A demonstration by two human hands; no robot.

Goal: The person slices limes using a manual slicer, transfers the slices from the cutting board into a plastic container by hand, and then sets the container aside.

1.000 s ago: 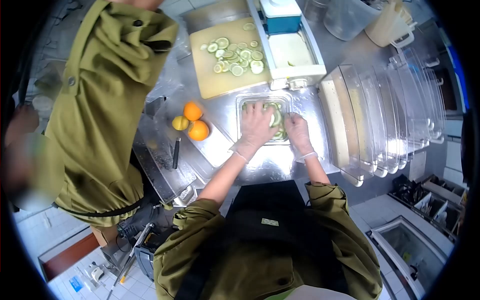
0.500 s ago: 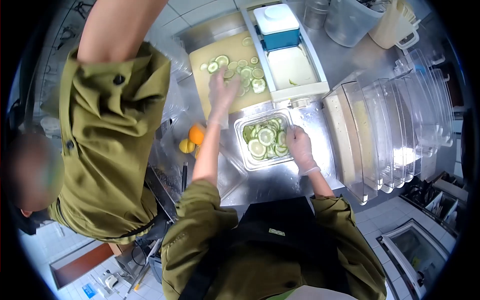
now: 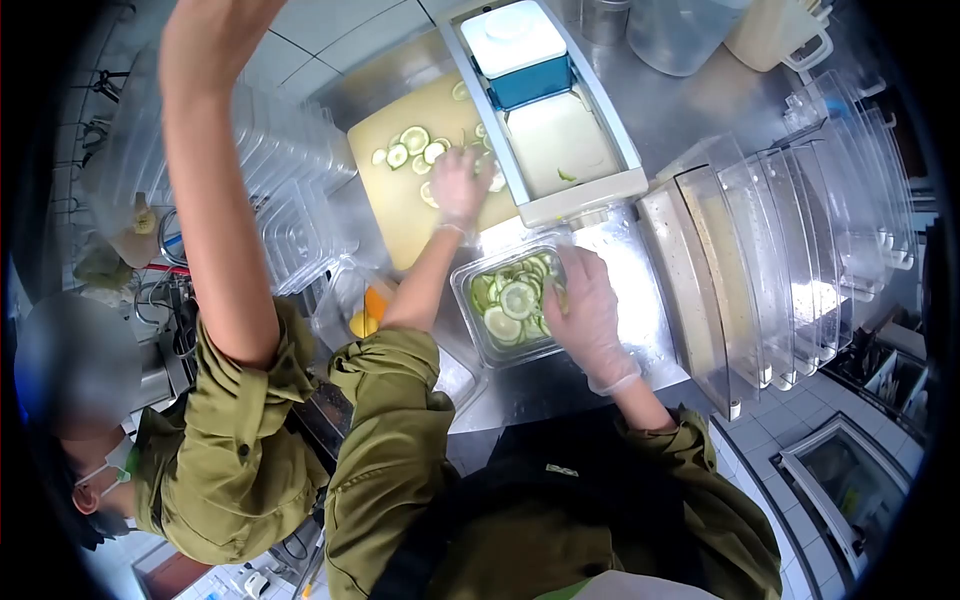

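Observation:
My left hand (image 3: 462, 187), in a clear glove, lies over lime slices (image 3: 414, 140) on a yellowish cutting board (image 3: 385, 205). Its fingers are spread downward onto the slices and partly cover them. My right hand (image 3: 590, 305), also gloved, is at the right rim of a clear square container (image 3: 470, 335), thumb apart from the fingers. Stacked lime slices (image 3: 517, 300) fill much of that container. Right of the board stands a slicer with a white-and-teal holder (image 3: 520, 60) on a pale bed (image 3: 560, 145); a green scrap lies on the bed.
Upright clear bins (image 3: 740, 260) line the right side. Stacked clear containers (image 3: 300, 220) stand at left, near an orange (image 3: 376, 302) and a lemon (image 3: 362, 324). A co-worker's raised arm (image 3: 225, 220) is close on my left. Pitchers (image 3: 775, 35) stand at the back.
My left hand has settled farther right over the slices. My right hand has loosened from the container's rim, its fingers now straighter. The co-worker's arm has shifted, and the view has moved slightly.

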